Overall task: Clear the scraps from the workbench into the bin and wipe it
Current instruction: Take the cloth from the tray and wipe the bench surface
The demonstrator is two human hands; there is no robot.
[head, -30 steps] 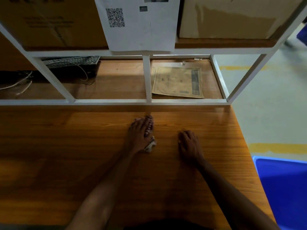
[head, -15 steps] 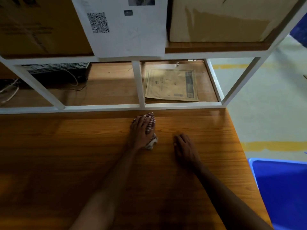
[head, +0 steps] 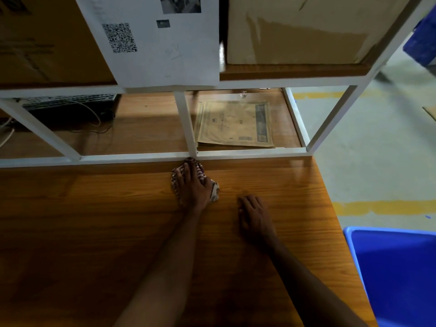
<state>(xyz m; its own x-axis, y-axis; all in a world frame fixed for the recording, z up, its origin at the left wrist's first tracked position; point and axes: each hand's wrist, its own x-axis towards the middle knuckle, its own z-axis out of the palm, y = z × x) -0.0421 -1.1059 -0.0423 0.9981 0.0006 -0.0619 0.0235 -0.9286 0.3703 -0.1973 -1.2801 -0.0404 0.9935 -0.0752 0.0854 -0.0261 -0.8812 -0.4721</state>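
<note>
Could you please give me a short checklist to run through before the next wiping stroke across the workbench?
1. Cloth under the left hand: ok, the fingers lie flat on it and press it to the workbench.
2. Room to push farther back: not ok, the cloth already meets the white shelf frame.
3. Right hand out of the cloth's way: ok, it rests flat to the right, apart from the cloth.
4. Scraps on the visible top: ok, none show.
5. Blue bin in place: ok, it stands past the bench's right edge.
6. Surface wiped clean: cannot tell, the light is too dim.
</note>
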